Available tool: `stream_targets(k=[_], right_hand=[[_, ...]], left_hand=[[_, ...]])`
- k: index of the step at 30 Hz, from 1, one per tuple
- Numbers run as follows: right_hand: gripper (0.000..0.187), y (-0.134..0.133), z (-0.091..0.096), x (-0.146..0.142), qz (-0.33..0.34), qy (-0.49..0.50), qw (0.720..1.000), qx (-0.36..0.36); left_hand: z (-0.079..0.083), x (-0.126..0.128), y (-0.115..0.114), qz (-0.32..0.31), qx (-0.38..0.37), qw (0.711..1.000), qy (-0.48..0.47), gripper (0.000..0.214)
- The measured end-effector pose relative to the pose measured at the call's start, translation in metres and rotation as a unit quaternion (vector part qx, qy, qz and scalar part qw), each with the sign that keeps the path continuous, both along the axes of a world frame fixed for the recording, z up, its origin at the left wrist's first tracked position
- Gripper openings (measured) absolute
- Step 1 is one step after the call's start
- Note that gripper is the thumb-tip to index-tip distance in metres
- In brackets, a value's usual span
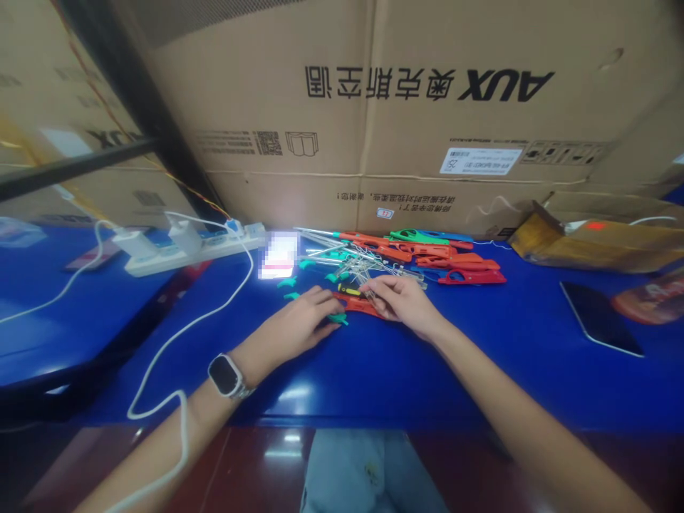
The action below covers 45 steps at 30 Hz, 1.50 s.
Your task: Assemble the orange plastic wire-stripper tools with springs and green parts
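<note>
Got left hand (311,313) fingers bent at one end of a slim orange plastic shell (360,306); same with right hand (405,303) opposite. Can't tell if gripping, tbh.

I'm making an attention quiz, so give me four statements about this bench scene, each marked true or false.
1. An orange plastic piece lies between the left hand and the right hand. True.
2. The white plastic power strip lies to the right of both hands. False: it lies to their left.
3. A silver smartwatch with a dark screen is on the left wrist. True.
4. The large black "AUX" lettering on the brown cardboard box reads upright. False: it is upside down.
</note>
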State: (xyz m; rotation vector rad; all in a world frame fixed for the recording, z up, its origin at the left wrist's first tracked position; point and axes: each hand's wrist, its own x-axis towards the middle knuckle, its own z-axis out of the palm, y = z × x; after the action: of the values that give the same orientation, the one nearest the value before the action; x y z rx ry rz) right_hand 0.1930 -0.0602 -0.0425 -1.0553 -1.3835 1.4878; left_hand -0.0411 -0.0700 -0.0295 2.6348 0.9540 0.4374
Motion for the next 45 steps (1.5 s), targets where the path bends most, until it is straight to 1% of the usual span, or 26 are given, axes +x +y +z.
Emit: stream_targets(k=[3, 5, 7, 9, 10, 11, 12, 14, 15, 16, 18, 19, 21, 24, 27, 28, 30, 32, 34, 36, 38, 40, 42, 45], right_hand=[[0.049, -0.001, 0.002, -0.005, 0.009, -0.013, 1.0, 0.006], [0.047, -0.003, 0.005, -0.008, 0.01, -0.004, 1.0, 0.011], [0.041, -0.005, 0.009, -0.011, -0.002, 0.014, 1.0, 0.004], [0.028, -0.006, 0.015, -0.013, -0.006, 0.035, 0.999, -0.023], [0.023, -0.006, 0.018, -0.014, 0.006, 0.047, 0.998, -0.046], [0.022, -0.005, 0.021, -0.015, 0.023, 0.062, 0.995, -0.071], [0.025, -0.003, 0.025, -0.015, 0.043, 0.078, 0.991, -0.095], [0.028, 0.003, 0.03, -0.016, 0.067, 0.103, 0.986, -0.116], [0.027, 0.007, 0.032, -0.016, 0.067, 0.107, 0.986, -0.109], [0.023, 0.012, 0.032, -0.016, 0.058, 0.106, 0.988, -0.092], [0.016, 0.022, 0.032, -0.016, 0.019, 0.09, 0.995, -0.042], [0.012, 0.027, 0.03, -0.016, -0.004, 0.076, 0.997, -0.015], [0.011, 0.034, 0.024, -0.016, -0.049, 0.039, 0.998, 0.031], [0.019, 0.036, 0.013, -0.017, -0.096, -0.023, 0.992, 0.077], [0.017, 0.031, 0.004, -0.019, -0.118, -0.062, 0.987, 0.085], [0.016, 0.029, 0.002, -0.02, -0.114, -0.063, 0.989, 0.077], [0.017, 0.026, -0.001, -0.021, -0.096, -0.046, 0.993, 0.057], [0.021, 0.022, -0.001, -0.022, -0.075, -0.02, 0.996, 0.041], [0.024, 0.02, 0.001, -0.023, -0.057, 0.013, 0.998, 0.023], [0.026, 0.019, 0.004, -0.024, -0.04, 0.052, 0.998, 0.0], [0.027, 0.018, 0.007, -0.025, -0.029, 0.083, 0.996, -0.006], [0.029, 0.019, 0.008, -0.024, -0.024, 0.094, 0.995, 0.014], [0.033, 0.018, 0.008, -0.023, -0.023, 0.089, 0.995, 0.049], [0.037, 0.016, 0.006, -0.022, -0.037, 0.074, 0.993, 0.089]], left_hand=[[-0.006, 0.002, 0.001, -0.002, 0.007, 1.0, -0.001, 0.017], [-0.008, 0.001, 0.001, 0.012, -0.007, 1.0, -0.026, 0.02], [-0.009, -0.002, -0.002, 0.035, -0.026, 0.997, -0.064, 0.023], [-0.008, -0.004, -0.003, 0.051, -0.038, 0.993, -0.104, 0.024], [-0.007, -0.004, -0.003, 0.055, -0.042, 0.99, -0.125, 0.023], [-0.005, -0.004, -0.001, 0.061, -0.047, 0.986, -0.148, 0.022], [-0.003, -0.003, 0.003, 0.071, -0.054, 0.98, -0.175, 0.02], [0.002, 0.002, 0.015, 0.089, -0.08, 0.964, -0.239, 0.016], [0.005, 0.006, 0.022, 0.096, -0.098, 0.951, -0.276, 0.015], [0.008, 0.01, 0.031, 0.089, -0.13, 0.94, -0.301, 0.014], [0.011, 0.019, 0.047, 0.092, -0.209, 0.911, -0.344, 0.013], [0.012, 0.023, 0.053, 0.11, -0.245, 0.893, -0.36, 0.014], [0.011, 0.031, 0.061, 0.13, -0.304, 0.86, -0.388, 0.016], [0.005, 0.04, 0.059, 0.146, -0.378, 0.798, -0.446, 0.019], [0.001, 0.046, 0.05, 0.158, -0.45, 0.721, -0.503, 0.022], [0.001, 0.047, 0.047, 0.16, -0.466, 0.704, -0.512, 0.025], [0.002, 0.049, 0.042, 0.165, -0.483, 0.683, -0.522, 0.031], [0.002, 0.051, 0.04, 0.179, -0.479, 0.673, -0.535, 0.033], [0.001, 0.055, 0.039, 0.197, -0.452, 0.671, -0.554, 0.03], [-0.001, 0.058, 0.037, 0.208, -0.418, 0.678, -0.568, 0.028], [-0.003, 0.06, 0.036, 0.212, -0.395, 0.69, -0.569, 0.031], [-0.002, 0.06, 0.035, 0.21, -0.381, 0.703, -0.562, 0.036], [-0.001, 0.058, 0.034, 0.21, -0.366, 0.716, -0.556, 0.04], [0.0, 0.056, 0.035, 0.223, -0.347, 0.721, -0.556, 0.042]])
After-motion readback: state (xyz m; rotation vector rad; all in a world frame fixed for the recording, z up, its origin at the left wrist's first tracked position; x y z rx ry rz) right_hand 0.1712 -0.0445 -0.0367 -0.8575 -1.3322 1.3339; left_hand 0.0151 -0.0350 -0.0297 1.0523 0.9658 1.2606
